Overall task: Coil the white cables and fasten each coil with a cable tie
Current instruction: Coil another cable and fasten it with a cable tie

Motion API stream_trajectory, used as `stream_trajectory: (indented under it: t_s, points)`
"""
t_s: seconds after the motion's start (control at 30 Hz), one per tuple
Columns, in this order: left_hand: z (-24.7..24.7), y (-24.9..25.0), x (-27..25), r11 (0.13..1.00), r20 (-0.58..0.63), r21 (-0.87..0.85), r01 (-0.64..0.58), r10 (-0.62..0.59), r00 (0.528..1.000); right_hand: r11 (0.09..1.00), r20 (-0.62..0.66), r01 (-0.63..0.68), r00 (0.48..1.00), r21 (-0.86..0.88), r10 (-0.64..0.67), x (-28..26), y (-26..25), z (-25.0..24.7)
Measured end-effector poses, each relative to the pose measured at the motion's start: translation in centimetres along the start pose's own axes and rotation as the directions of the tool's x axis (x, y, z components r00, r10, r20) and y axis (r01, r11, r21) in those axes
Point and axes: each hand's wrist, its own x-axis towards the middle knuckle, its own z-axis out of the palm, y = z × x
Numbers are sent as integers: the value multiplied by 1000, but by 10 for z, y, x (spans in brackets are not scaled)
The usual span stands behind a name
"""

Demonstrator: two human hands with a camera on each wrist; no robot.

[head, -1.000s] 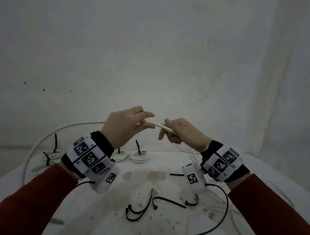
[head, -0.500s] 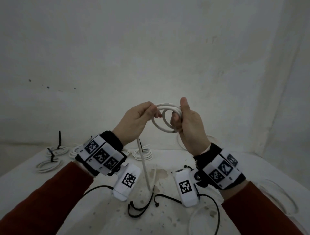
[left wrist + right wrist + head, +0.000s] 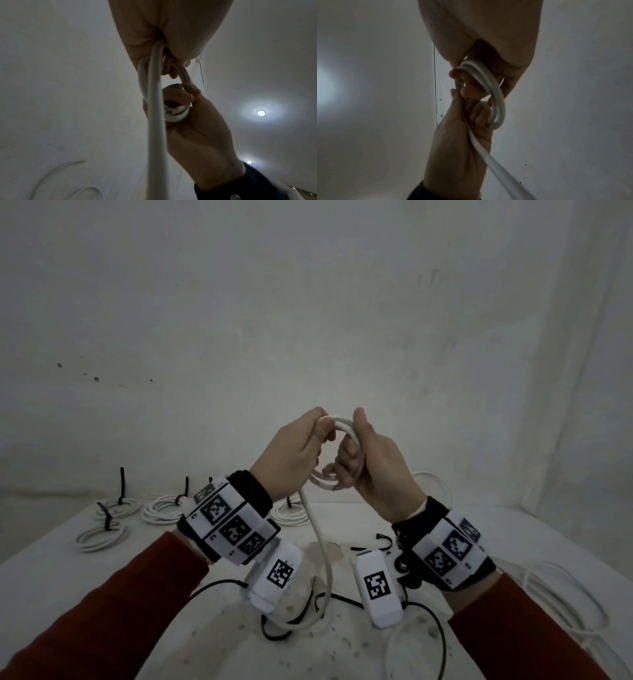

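Held up over the table (image 3: 445,525): small white cable coil (image 3: 346,428) between both hands. Right hand (image 3: 373,470) curled round its right side, thumb up; left hand (image 3: 294,453) pinching the left side. Two or three loops; loose tail (image 3: 320,537) hanging down to the table.

Dim, grainy pics; ceiling lights (image 3: 261,112) glare, edges warped.
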Motion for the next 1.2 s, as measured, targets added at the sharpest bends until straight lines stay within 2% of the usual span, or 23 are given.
stream_trajectory:
  t_s: [0.07, 0.1, 0.2, 0.27, 0.37, 0.47, 0.53, 0.63, 0.73, 0.87, 1.07, 1.2]
  points:
    - [1, 0, 0, 1000, 18, 22, 10, -11, 1000, 996, 127, -86, 989, 24, 82, -4, -5, -3]
    - [1, 1, 0, 999, 39, -19, 28, -27, 999, 993, 180, -112, 978, 38, 103, -5, -7, -6]
    - [0, 7, 4, 933, 113, -326, 152, -121, 986, 982, 287, -137, 953, 133, 94, -7, -8, -16]
    - [-5, 13, 9, 884, 133, -423, 200, -158, 978, 971, 325, -132, 944, 197, 63, -9, -6, -21]
    - [-6, 18, 14, 913, 124, -366, 180, -144, 982, 961, 340, -127, 940, 244, 38, -12, -4, -21]
    - [0, 17, 14, 950, 130, -276, 142, -110, 985, 945, 337, -196, 936, 261, 101, -12, -10, -18]
    - [3, 17, 13, 937, 145, -303, 175, -136, 980, 942, 362, -237, 921, 238, 141, -10, -13, -19]
    - [2, 20, 16, 894, 181, -378, 242, -185, 966, 952, 389, -220, 913, 211, 125, -12, -12, -20]
    - [0, 20, 20, 867, 202, -413, 280, -212, 956, 943, 387, -178, 920, 282, 59, -16, -6, -17]
    - [3, 17, 18, 877, 179, -424, 225, -162, 970, 933, 337, -101, 941, 346, -23, -19, -6, -17]
    - [0, -7, -2, 935, 194, -276, 225, -175, 965, 860, 247, -5, 959, 510, -141, -14, -21, -35]
    - [2, -24, -14, 939, 158, -202, 277, -248, 956, 818, 65, 128, 978, 561, -198, -9, -29, -48]
